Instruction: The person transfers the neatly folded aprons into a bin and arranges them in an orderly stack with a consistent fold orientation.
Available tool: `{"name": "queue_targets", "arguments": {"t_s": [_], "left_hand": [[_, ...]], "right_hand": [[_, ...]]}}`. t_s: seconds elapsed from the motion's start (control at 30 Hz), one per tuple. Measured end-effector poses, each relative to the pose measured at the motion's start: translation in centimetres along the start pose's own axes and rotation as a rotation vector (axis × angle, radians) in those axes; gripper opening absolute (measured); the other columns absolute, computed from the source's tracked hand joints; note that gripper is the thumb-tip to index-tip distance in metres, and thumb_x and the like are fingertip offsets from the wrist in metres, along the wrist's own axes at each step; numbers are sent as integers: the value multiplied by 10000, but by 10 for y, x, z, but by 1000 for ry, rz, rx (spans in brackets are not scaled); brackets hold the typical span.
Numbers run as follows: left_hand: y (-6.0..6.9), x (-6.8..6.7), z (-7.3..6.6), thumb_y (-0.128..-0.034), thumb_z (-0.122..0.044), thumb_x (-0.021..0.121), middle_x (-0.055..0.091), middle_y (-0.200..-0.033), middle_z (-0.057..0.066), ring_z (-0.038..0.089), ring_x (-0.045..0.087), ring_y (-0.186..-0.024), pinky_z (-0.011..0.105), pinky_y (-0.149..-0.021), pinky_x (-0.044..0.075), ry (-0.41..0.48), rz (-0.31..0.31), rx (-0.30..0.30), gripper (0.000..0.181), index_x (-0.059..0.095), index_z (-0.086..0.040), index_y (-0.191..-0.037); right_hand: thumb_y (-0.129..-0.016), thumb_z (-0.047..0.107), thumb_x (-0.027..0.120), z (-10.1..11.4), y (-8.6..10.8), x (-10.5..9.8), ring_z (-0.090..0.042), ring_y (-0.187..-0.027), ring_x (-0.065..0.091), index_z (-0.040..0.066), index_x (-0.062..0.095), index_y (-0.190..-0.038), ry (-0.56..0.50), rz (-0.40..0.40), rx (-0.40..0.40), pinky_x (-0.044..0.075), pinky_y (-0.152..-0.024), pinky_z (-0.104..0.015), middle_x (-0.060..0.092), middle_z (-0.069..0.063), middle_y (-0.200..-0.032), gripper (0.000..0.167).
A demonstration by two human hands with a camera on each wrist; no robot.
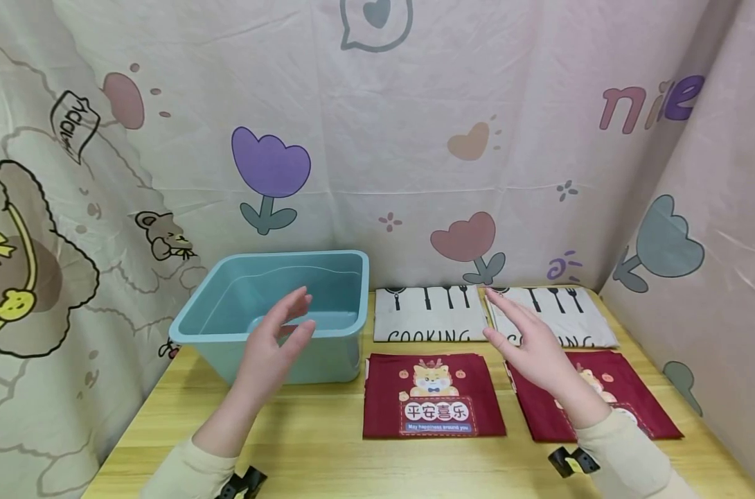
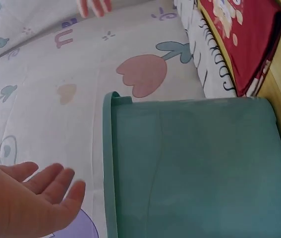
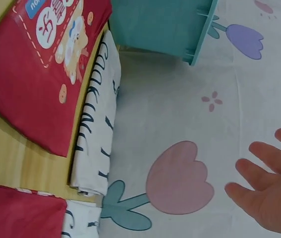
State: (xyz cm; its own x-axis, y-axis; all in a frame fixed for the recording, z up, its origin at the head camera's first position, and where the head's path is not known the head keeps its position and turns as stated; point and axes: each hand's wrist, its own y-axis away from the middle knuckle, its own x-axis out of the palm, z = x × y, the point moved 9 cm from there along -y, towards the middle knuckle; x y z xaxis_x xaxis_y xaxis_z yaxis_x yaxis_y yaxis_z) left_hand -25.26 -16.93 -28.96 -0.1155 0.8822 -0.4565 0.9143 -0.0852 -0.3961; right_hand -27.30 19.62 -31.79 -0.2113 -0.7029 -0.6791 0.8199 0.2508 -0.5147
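Note:
My left hand (image 1: 273, 346) hovers in front of the teal plastic tub (image 1: 327, 353), fingers loosely bent and holding nothing. Its palm faces inward, and the left wrist view shows the hand (image 2: 31, 203) apart from the tub wall. Over the folded cloths on the right floats my right hand (image 1: 533, 346), fingers extended and nothing in them. Beneath and beside it lie two folded dark red cloths with a cartoon animal print, the left one (image 1: 384, 398) and the right one (image 1: 645, 395). Behind them are two folded white cloths with cooking-utensil prints, left (image 1: 409, 319) and right (image 1: 592, 322).
All of it stands on a light wooden table (image 1: 327, 457). A pale curtain (image 1: 377, 173) with printed flowers and hearts hangs behind the table and along both sides. The tub's rim (image 1: 228, 337) rises above the cloths at the back left.

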Motion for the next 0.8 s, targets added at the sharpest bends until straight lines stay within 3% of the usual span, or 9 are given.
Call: {"name": "queue_targets", "arguments": {"t_s": [0.07, 0.13, 0.23, 0.3, 0.5, 0.67, 0.8], "left_hand": [[2, -2, 2, -989, -239, 596, 576, -1379, 95, 182, 551, -1228, 273, -959, 458, 61, -12, -19, 516, 463, -102, -1469], [3, -3, 6, -992, -218, 593, 604, -1333, 109, 122, 595, -1159, 201, -910, 477, 129, -20, -40, 485, 484, -94, -1448], [6, -3, 14, -999, -185, 584, 626, -1272, 163, 110, 643, -1083, 229, -863, 528, 229, -42, -70, 439, 511, -63, -1414], [8, -4, 20, -1003, -164, 575, 650, -1221, 158, 135, 666, -1044, 278, -830, 558, 281, -64, -81, 397, 536, -39, -1378], [19, 4, 38, -1019, -172, 563, 699, -1111, 120, 180, 689, -973, 335, -796, 579, 355, -72, -135, 328, 579, 6, -1294], [30, 23, 58, -1010, -186, 586, 678, -1109, 195, 195, 686, -953, 332, -795, 577, 396, -30, -228, 349, 582, 40, -1275], [36, 40, 76, -994, -183, 611, 672, -1115, 212, 217, 684, -946, 340, -789, 580, 423, -8, -305, 357, 585, 49, -1264]], "right_hand": [[-956, 184, 666, -3, 1, 2, -383, -1325, 449, 148, 412, -1520, -42, -1, 15, 381, -1046, -577, 471, -149, -1481, 620], [-964, 171, 655, -7, 3, 4, -353, -1312, 476, 147, 410, -1521, -82, 2, 28, 412, -1066, -392, 486, -140, -1471, 609], [-975, 149, 638, -13, 5, 7, -322, -1296, 504, 148, 399, -1526, -143, 13, 54, 367, -1015, -140, 511, -137, -1450, 600], [-986, 149, 621, -20, 6, 9, -339, -1275, 523, 138, 386, -1531, -180, 28, 89, 382, -968, -112, 523, -157, -1433, 593], [-1016, 230, 578, -40, 13, 18, -360, -1234, 559, 111, 362, -1538, -257, 72, 227, 451, -914, -157, 548, -189, -1397, 577], [-1023, 260, 562, -47, 18, 26, -356, -1248, 548, 93, 359, -1535, -275, 103, 272, 486, -983, -377, 558, -182, -1388, 575], [-1030, 271, 548, -54, 22, 33, -360, -1244, 549, 61, 365, -1524, -291, 119, 291, 477, -985, -367, 569, -177, -1377, 567]]}}
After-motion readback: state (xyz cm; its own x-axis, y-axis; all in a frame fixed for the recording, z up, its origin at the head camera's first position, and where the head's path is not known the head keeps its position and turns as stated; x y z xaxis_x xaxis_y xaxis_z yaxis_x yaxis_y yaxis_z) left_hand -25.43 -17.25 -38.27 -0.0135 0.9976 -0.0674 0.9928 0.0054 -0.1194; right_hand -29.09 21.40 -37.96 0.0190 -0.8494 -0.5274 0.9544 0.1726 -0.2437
